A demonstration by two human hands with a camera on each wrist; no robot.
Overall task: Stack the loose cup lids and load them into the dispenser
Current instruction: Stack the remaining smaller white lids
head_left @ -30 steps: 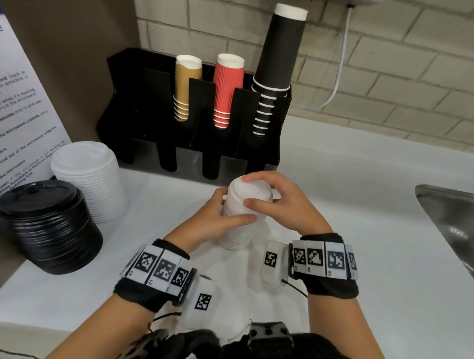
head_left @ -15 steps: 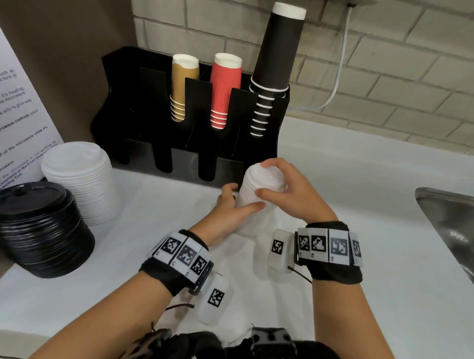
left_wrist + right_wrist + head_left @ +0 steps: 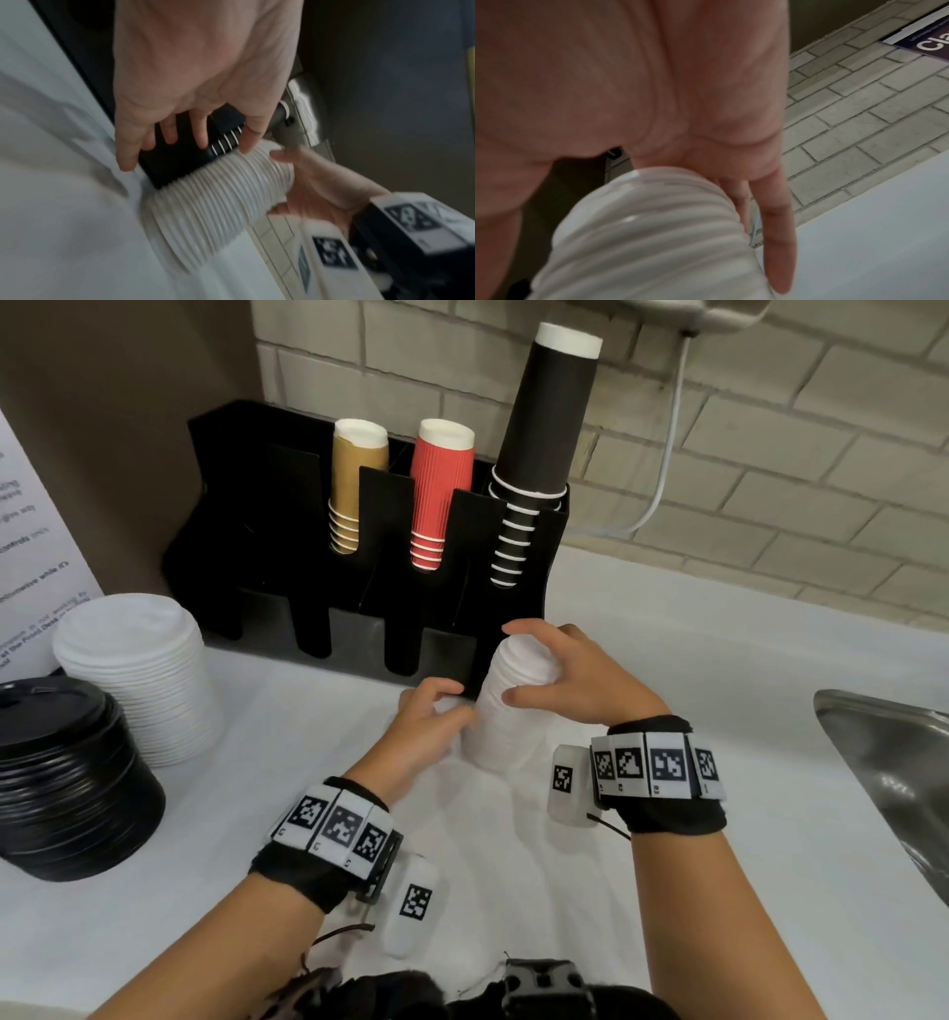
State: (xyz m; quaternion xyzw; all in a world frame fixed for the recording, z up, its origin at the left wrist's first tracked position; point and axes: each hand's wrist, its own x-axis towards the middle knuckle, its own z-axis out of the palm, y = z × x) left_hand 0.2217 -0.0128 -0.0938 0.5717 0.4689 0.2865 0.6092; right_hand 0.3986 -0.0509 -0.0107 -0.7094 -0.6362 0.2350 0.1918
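A tall stack of small white lids point(image 3: 500, 737) stands on the white counter point(image 3: 719, 814), close against the front right corner of the black dispenser point(image 3: 287, 505). My right hand point(image 3: 513, 662) grips the stack's upper part, fingers over the top and thumb on the near side. In the left wrist view my left hand point(image 3: 192, 142) has spread, relaxed fingers. One fingertip touches the ribbed stack point(image 3: 218, 203) and the others hang in front of the dispenser. The right wrist view shows the stack point(image 3: 654, 233) under my palm with fingers point(image 3: 777, 233) along its side.
A wider stack of white lids point(image 3: 133, 670) and a stack of black lids point(image 3: 67, 778) stand at the left. Tan cups point(image 3: 354, 485), red cups point(image 3: 441, 495) and tall black cups point(image 3: 544, 428) fill the dispenser's upper slots. A steel sink point(image 3: 898, 762) lies at the right.
Both hands have carried the lid stack away from me, up to the dispenser's right front corner. My left hand has loosened from gripping the stack to merely touching it.
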